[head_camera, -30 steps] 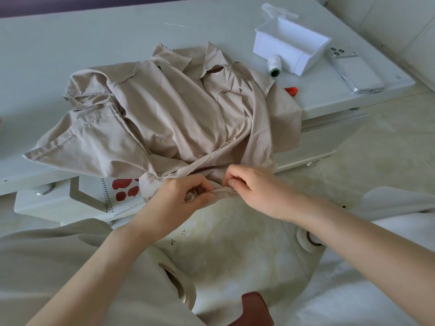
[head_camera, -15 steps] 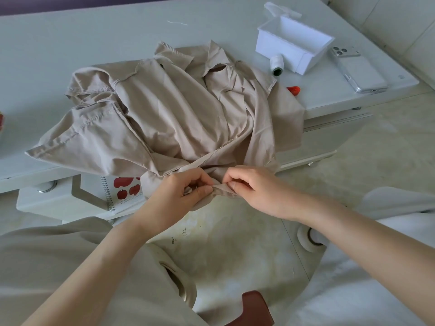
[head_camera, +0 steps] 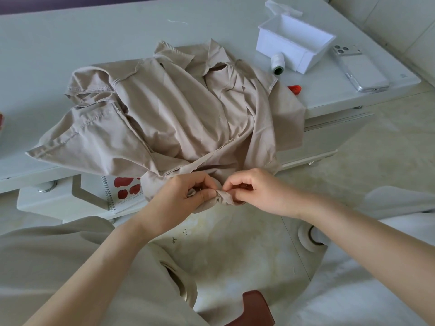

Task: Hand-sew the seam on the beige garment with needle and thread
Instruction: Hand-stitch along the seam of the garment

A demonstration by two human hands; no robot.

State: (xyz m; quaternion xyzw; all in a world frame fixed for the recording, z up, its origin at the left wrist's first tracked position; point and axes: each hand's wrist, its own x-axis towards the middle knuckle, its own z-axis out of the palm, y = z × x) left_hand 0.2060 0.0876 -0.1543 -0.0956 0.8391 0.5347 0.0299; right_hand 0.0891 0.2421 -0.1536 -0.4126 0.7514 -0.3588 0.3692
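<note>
The beige garment [head_camera: 169,118] lay heaped on the worktop [head_camera: 58,43], its hem hanging over the front edge. Left hand [head_camera: 186,198] and right hand [head_camera: 256,191] pinched that fold; the needle was too small to see. Holding the fold taut between the fingers would probably keep stitches even.

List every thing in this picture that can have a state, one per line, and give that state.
beige garment: crumpled on the table, its near edge hanging off
left hand: pinching the garment's edge
right hand: pinching the same edge
white box: lid open
thread spool: lying on its side beside the box
phone: face down
notebook: closed, on the shelf under the table
needle: too small to tell
</note>
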